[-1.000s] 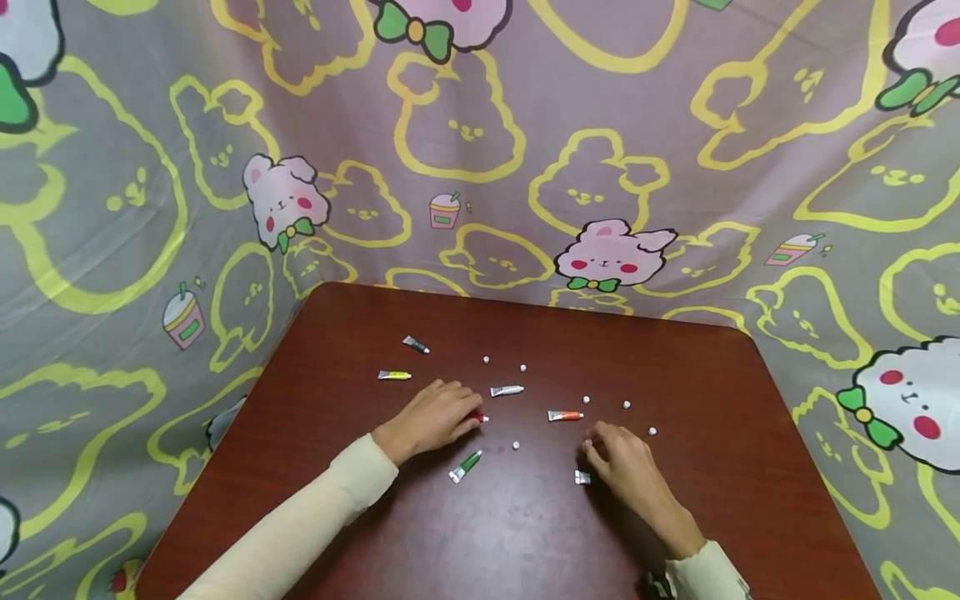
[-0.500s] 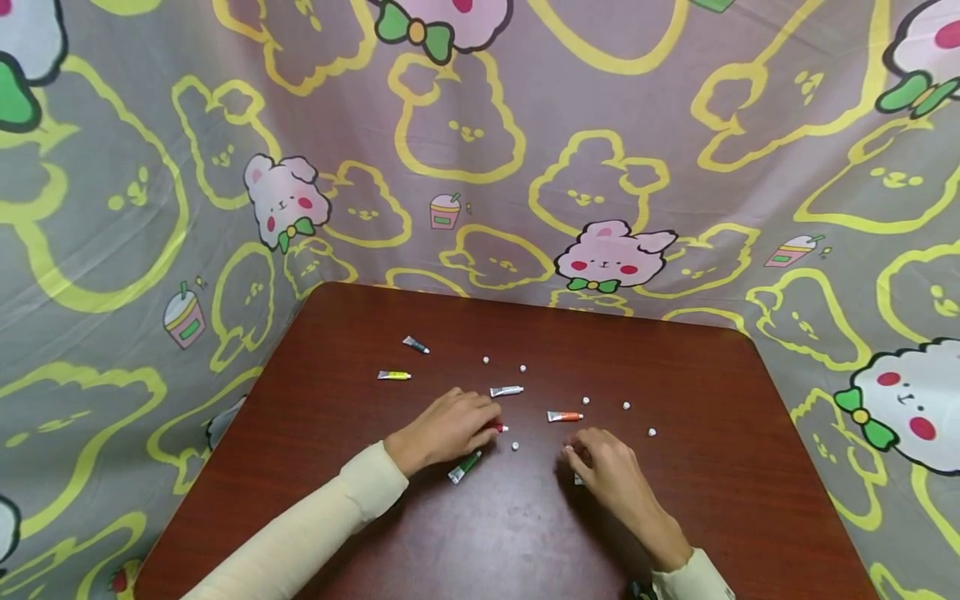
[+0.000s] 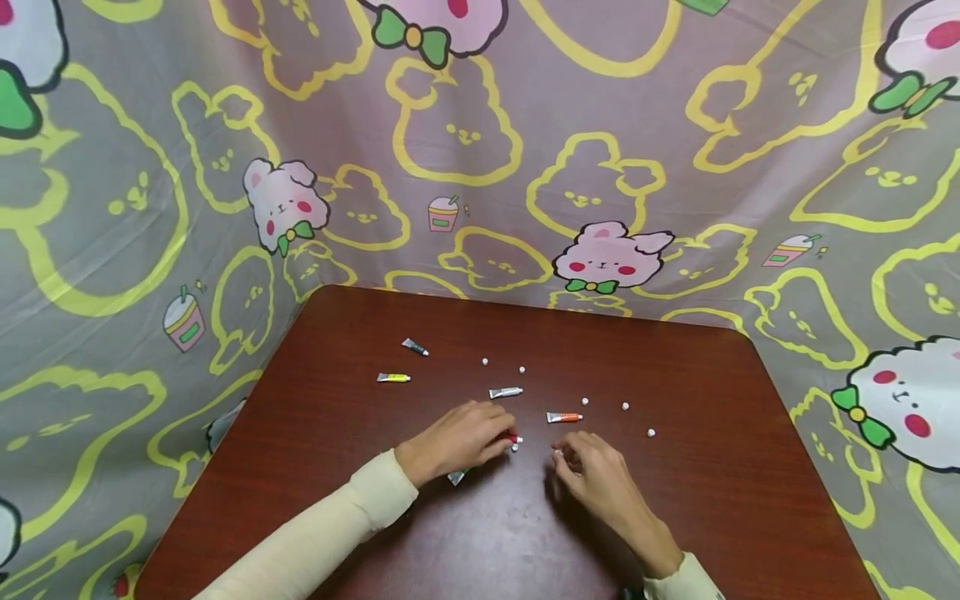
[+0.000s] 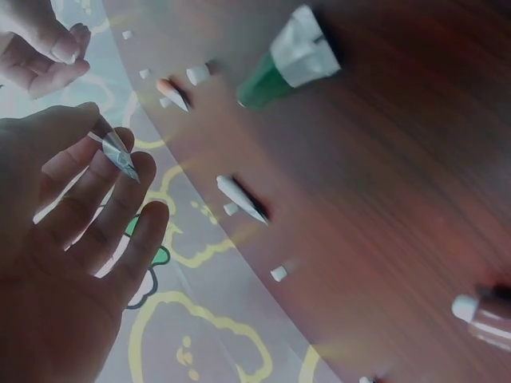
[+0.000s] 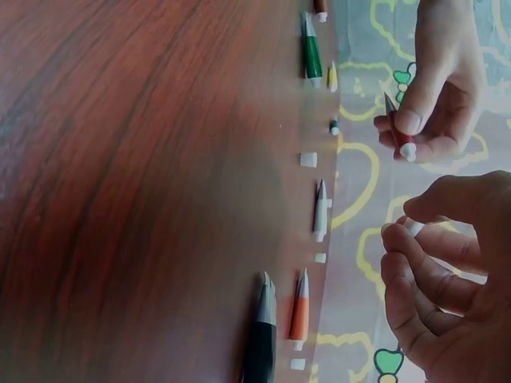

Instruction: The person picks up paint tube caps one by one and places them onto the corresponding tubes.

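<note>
In the head view my left hand (image 3: 461,437) is over the middle of the table. Between its thumb and fingers it pinches a small red paint tube (image 5: 403,142), white nozzle pointing toward my other hand. My right hand (image 3: 603,475) faces it, a short gap away, with a small white cap (image 5: 415,227) between thumb and fingertips. Under the left hand lies a green paint tube (image 4: 270,84), partly covered in the head view. One loose white cap (image 3: 515,448) lies just below the red tube. A black paint tube (image 5: 259,339) shows in the right wrist view; my right hand hides it from the head camera.
Farther back on the brown table (image 3: 712,500) lie an orange tube (image 3: 564,417), a white tube (image 3: 506,392), a yellow tube (image 3: 393,378) and a dark tube (image 3: 415,347). Several white caps (image 3: 626,406) are scattered around them. A patterned cloth (image 3: 480,125) hangs behind the table.
My left hand has moved right and nearer with the red tube, now partly covering the green tube. My right hand has shifted left with the cap, covering the black tube. The hands are closer together.
</note>
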Available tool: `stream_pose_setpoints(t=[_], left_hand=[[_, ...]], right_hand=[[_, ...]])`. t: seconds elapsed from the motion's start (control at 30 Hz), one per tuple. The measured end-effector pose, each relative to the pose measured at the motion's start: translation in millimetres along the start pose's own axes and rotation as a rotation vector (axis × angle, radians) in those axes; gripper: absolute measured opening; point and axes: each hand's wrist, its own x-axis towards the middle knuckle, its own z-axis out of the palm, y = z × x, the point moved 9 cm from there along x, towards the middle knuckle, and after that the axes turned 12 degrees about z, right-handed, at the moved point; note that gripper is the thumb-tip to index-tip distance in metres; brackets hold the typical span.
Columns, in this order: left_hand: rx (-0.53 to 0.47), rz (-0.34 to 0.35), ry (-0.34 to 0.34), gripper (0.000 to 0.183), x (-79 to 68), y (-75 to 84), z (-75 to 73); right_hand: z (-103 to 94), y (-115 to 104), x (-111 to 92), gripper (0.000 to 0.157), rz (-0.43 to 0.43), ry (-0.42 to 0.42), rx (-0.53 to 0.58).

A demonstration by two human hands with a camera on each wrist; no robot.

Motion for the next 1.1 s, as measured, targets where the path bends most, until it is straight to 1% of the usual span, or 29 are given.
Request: stream_pose_setpoints(t=[0.13,0.3,0.53,0.77,0.97,1.1], left_hand=[[0.002,0.018,0.015,0.011,4.6,4.4,-0.5],[-0.032,0.018,0.015,0.011,7.9,7.4,0.9],[-0.066,0.025,0.022,0.010,10.5,13.3,2.1],[-0.077,0.028,0.028,0.011,12.2,16.9,1.8],[-0.081,0.026,0.011,0.011,11.9,20.1,4.5],[-0.079,0.036,0.014,0.011,12.5,21.5,5.2]], right_hand=[[0.2,-2.0,0.6,0.024,0.002,-0.001,0.015],[2.2,-3.9,1.0,0.025,0.022,-0.023,0.029],[4.4,-7.8,0.4,0.025,0.025,-0.030,0.033],[7.5,-8.5,0.8,0.026,0.055,-0.054,0.059],[7.0,-11.1,-0.1,0.027,0.031,-0.046,0.069],[7.0,-12.8,-0.2,0.026,0.024,-0.041,0.085]])
